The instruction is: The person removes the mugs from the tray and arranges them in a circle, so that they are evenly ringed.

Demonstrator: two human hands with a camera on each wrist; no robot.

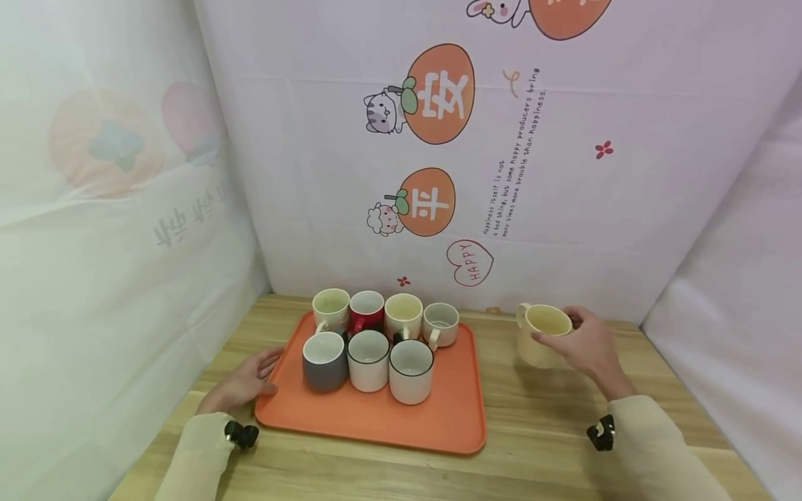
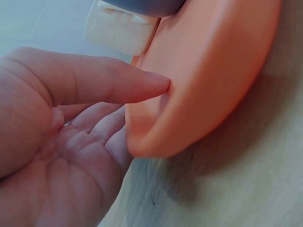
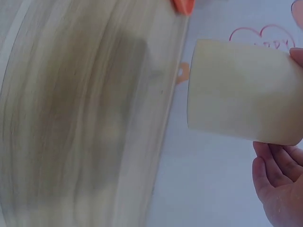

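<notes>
My right hand [image 1: 592,344] grips a pale yellow mug [image 1: 539,348] by its rim and side, the mug's handle pointing left. In the right wrist view the mug [image 3: 244,92] is apart from the wooden table. My left hand [image 1: 244,379] holds the left edge of an orange tray [image 1: 370,421]; in the left wrist view the thumb [image 2: 128,82] lies over the rim, with the other fingers outside it. On the tray, a grey mug [image 1: 324,369] and two white mugs with dark rims [image 1: 368,369] stand in front. Behind them are a red mug [image 1: 366,313] and several pale mugs [image 1: 403,313].
The tray rests on a wooden table [image 1: 520,431]. White cloth walls close in the back and both sides, and the back cloth [image 1: 564,229] carries cartoon prints. Wood surface shows between the tray and the right hand.
</notes>
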